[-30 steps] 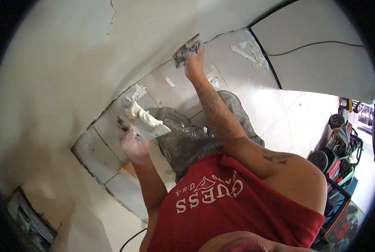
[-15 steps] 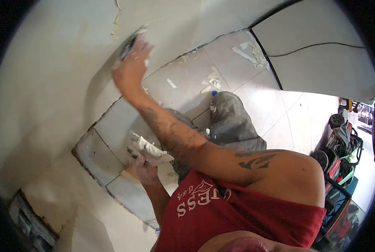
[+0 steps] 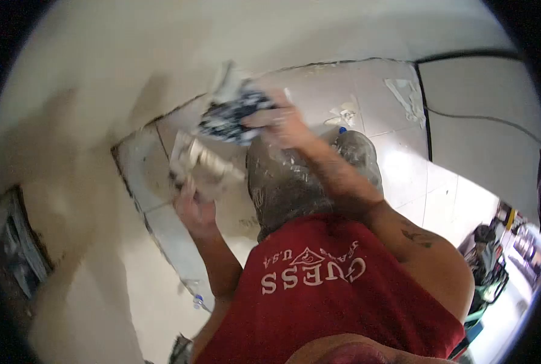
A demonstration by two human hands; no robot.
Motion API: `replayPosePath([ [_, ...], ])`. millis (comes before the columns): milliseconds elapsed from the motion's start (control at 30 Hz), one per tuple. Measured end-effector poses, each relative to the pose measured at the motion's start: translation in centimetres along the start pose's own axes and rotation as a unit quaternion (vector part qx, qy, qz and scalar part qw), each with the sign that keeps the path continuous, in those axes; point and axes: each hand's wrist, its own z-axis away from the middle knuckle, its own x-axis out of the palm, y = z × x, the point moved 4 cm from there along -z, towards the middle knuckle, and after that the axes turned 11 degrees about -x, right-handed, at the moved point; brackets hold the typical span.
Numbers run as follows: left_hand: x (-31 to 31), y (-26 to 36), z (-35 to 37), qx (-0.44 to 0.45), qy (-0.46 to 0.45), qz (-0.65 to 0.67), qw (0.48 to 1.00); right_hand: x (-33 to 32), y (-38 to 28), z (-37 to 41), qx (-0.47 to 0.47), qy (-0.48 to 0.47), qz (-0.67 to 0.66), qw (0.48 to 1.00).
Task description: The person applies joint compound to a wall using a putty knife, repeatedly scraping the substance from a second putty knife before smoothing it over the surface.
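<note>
My right hand (image 3: 285, 124) is closed around a wide putty knife (image 3: 237, 115). Its dark face is smeared with white, and pale paste sits along its far edge; motion blurs it. Lower to the left, my left hand (image 3: 194, 209) is closed on a second putty knife (image 3: 188, 155), on which a thick lump of white putty (image 3: 207, 161) lies. The two tools are close together but apart, above the floor beside my knees. The cream wall (image 3: 131, 54) rises just beyond them.
Floor tiles (image 3: 397, 188) meet the wall along a dark, rough joint. Pale scraps (image 3: 346, 113) and a blue cap (image 3: 342, 130) lie near my knee. A large grey panel with a cable (image 3: 488, 115) stands at the right. Tools and gear (image 3: 488, 255) crowd the far right.
My right hand has come away from the wall with its putty knife, down and right towards the left-hand knife. My left hand has risen slightly to the left. The view has shifted.
</note>
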Motion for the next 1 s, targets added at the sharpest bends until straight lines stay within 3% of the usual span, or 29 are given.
replayPosePath([
  [33, 0.7, -0.4, -0.6, -0.006, 0.038, -0.031, 0.999, -2.4, -0.7, 1.8, -0.150, -0.010, 0.170, 0.974],
  [100, 1.6, -1.1, -1.5, -0.033, 0.121, -0.089, 0.988, -3.3, -1.0, 3.4, 0.032, 0.001, 0.035, 0.999],
  [133, 1.9, -1.5, -2.0, -0.034, 0.083, -0.121, 0.989, -3.1, -4.3, 3.1, 0.101, 0.026, -0.049, 0.993],
  [200, 2.9, -2.5, -2.6, -0.040, 0.053, -0.114, 0.991, -2.3, -6.0, 3.6, 0.146, 0.037, -0.168, 0.974],
  [267, 4.5, -3.8, -3.5, -0.045, 0.061, -0.042, 0.996, -1.9, -5.7, 3.4, -0.012, -0.055, 0.093, 0.994],
  [300, 4.5, -4.1, -3.4, -0.054, 0.027, -0.029, 0.998, -1.0, -6.0, 4.0, -0.094, -0.098, 0.225, 0.965],
  [367, 5.1, -4.9, -3.6, -0.073, -0.045, -0.017, 0.996, -1.1, -2.9, 6.6, -0.001, -0.153, 0.259, 0.954],
  [433, 7.1, -4.8, -2.9, -0.094, -0.046, 0.012, 0.994, -2.4, 0.5, 9.0, 0.067, -0.243, 0.321, 0.913],
  [467, 8.0, -4.6, -2.6, -0.105, -0.047, 0.024, 0.993, -3.2, 0.2, 10.0, 0.135, -0.248, 0.282, 0.917],
  [567, 9.9, -5.8, -3.2, -0.086, -0.078, -0.108, 0.987, -8.8, 0.6, 9.7, 0.019, -0.148, 0.226, 0.963],
  [667, 9.9, -10.2, -6.1, -0.149, -0.115, -0.146, 0.971, -11.8, -3.2, 5.3, 0.015, -0.128, 0.372, 0.919],
  [767, 11.2, -13.5, -7.8, -0.200, -0.111, -0.157, 0.961, -11.7, -4.0, 3.0, -0.122, -0.198, 0.407, 0.883],
  [867, 12.2, -15.0, -8.8, -0.201, -0.097, -0.172, 0.960, -12.1, -1.4, 3.5, -0.030, -0.240, 0.453, 0.858],
  [1000, 10.8, -18.0, -10.8, -0.151, -0.040, -0.238, 0.958, -12.5, 0.4, 5.7, -0.026, -0.227, 0.465, 0.855],
])
